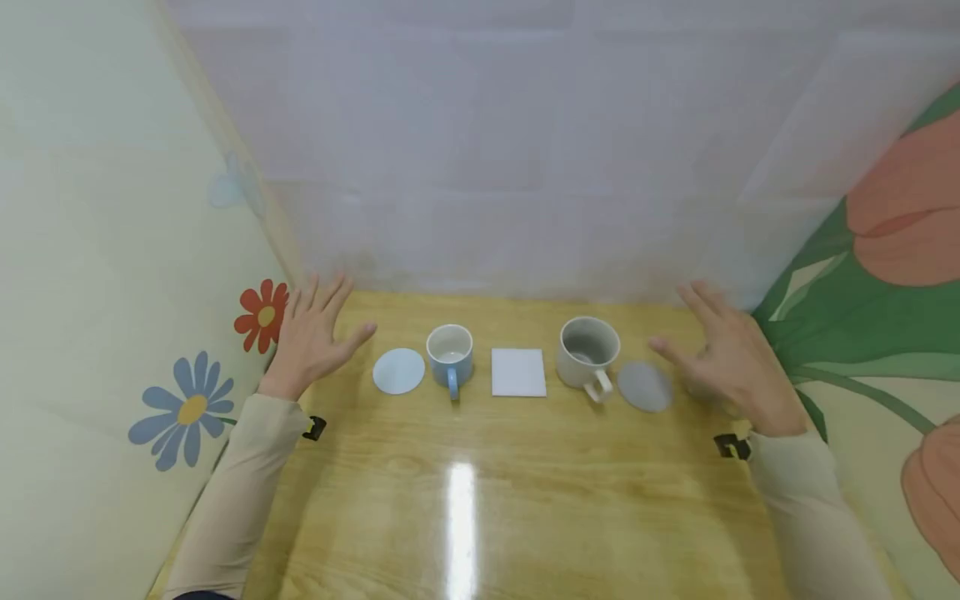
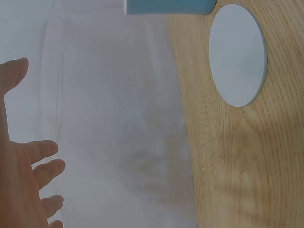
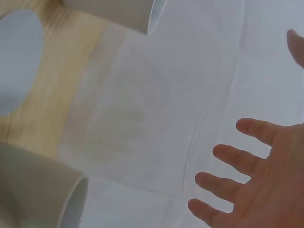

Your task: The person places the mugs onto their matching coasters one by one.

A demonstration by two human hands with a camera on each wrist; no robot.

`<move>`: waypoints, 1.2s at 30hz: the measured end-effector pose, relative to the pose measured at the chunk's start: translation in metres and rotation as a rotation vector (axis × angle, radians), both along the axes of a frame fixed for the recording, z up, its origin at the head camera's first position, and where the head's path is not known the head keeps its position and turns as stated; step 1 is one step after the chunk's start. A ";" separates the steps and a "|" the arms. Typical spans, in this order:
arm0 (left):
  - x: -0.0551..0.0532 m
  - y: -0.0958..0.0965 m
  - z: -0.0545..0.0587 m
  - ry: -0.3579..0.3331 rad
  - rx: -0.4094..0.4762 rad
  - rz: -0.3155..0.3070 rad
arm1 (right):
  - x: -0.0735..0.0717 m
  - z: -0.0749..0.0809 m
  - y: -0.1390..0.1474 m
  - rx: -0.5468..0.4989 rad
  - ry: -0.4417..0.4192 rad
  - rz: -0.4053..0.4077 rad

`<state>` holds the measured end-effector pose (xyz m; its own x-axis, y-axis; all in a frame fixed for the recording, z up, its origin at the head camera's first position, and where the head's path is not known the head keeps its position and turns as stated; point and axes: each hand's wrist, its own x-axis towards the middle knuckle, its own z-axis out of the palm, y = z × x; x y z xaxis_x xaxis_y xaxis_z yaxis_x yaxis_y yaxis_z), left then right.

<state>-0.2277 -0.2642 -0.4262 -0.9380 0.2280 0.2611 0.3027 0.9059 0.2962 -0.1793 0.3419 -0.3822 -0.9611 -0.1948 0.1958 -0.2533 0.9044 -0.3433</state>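
Observation:
My left hand (image 1: 311, 342) is raised with fingers spread, left of a round pale blue coaster (image 1: 398, 371), and holds nothing. Beside that coaster stands a blue mug (image 1: 450, 367) with a white inside, its handle facing me. A square white coaster (image 1: 518, 372) lies in the middle. Right of it are a larger whitish mug (image 1: 573, 367) and a round grey coaster (image 1: 646, 386). My right hand (image 1: 738, 367), also spread and holding nothing, hovers over another cup, mostly hidden in the head view; the right wrist view shows this pale cup (image 3: 35, 185) at lower left.
The wooden table (image 1: 375, 500) carries a bright light reflection near its front. A white sheet (image 1: 487, 150) hangs behind it. Flower-patterned cloths (image 1: 75, 292) flank the table at both sides, close to the arms.

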 end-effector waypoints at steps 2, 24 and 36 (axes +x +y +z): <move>0.002 -0.001 -0.002 0.017 0.013 -0.004 | 0.000 -0.002 -0.005 -0.030 0.014 0.018; 0.012 -0.005 -0.012 0.144 0.076 -0.026 | 0.007 -0.021 -0.062 -0.228 0.042 0.149; 0.022 -0.006 -0.018 0.127 0.111 -0.048 | 0.006 -0.042 -0.089 -0.356 0.120 0.272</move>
<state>-0.2062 -0.2704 -0.4447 -0.8844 0.2352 0.4032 0.3864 0.8535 0.3496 -0.1731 0.2526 -0.4245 -0.8505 -0.3375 0.4034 -0.5224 0.6306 -0.5739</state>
